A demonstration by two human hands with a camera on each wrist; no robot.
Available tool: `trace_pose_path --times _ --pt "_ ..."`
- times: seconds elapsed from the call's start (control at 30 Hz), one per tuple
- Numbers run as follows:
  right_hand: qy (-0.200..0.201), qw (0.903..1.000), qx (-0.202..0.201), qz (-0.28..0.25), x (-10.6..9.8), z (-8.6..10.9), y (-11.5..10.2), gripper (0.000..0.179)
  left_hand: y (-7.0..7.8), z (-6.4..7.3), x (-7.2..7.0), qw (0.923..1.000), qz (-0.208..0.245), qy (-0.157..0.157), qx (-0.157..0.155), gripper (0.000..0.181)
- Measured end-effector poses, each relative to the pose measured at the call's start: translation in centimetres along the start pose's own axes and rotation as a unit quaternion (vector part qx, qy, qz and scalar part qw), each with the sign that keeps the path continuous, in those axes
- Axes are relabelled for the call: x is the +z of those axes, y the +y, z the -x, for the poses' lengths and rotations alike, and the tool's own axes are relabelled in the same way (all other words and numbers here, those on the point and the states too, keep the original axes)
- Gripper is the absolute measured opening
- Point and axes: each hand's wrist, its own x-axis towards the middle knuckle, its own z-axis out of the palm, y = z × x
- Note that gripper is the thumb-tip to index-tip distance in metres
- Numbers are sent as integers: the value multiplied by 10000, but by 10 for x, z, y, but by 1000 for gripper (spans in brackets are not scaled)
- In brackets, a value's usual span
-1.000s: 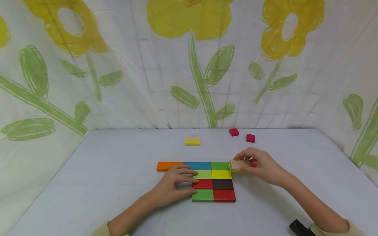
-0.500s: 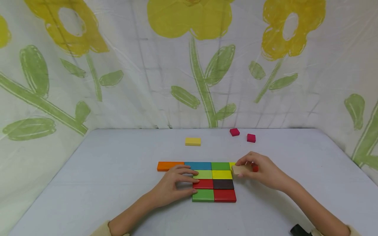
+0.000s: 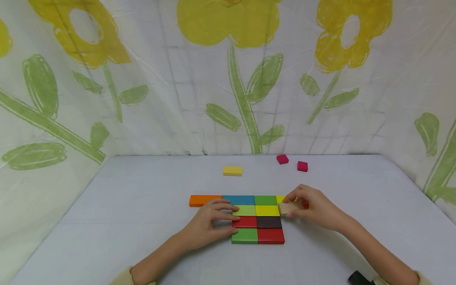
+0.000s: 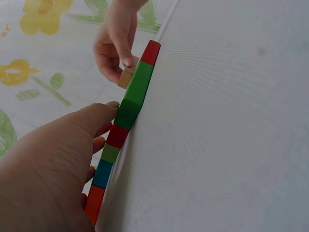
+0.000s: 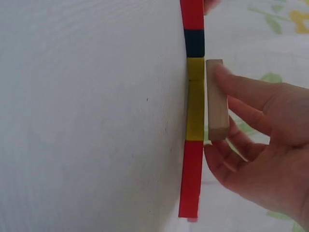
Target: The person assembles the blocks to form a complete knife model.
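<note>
The wooden block (image 5: 217, 104) is pinched by the right hand (image 3: 315, 205) above the long yellow block (image 5: 195, 111); left of it, the left hand (image 3: 208, 223) is spread against the light-green block (image 3: 246, 210). Tipping may be caused by off-centre release.

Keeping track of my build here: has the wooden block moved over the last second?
Yes. In the head view, the wooden block has come nearer the camera, away from the lone yellow block.
</note>
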Motion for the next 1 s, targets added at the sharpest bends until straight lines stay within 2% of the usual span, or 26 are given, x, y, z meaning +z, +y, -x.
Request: trace_pose_path --times 0.43,1.0 --pt "64 9999 41 130 3 -1 -2 29 1 0 -1 9999 -87 68 112 27" --pt "5 9996 95 253 8 -2 1 29 1 0 0 9999 -94 44 46 27"
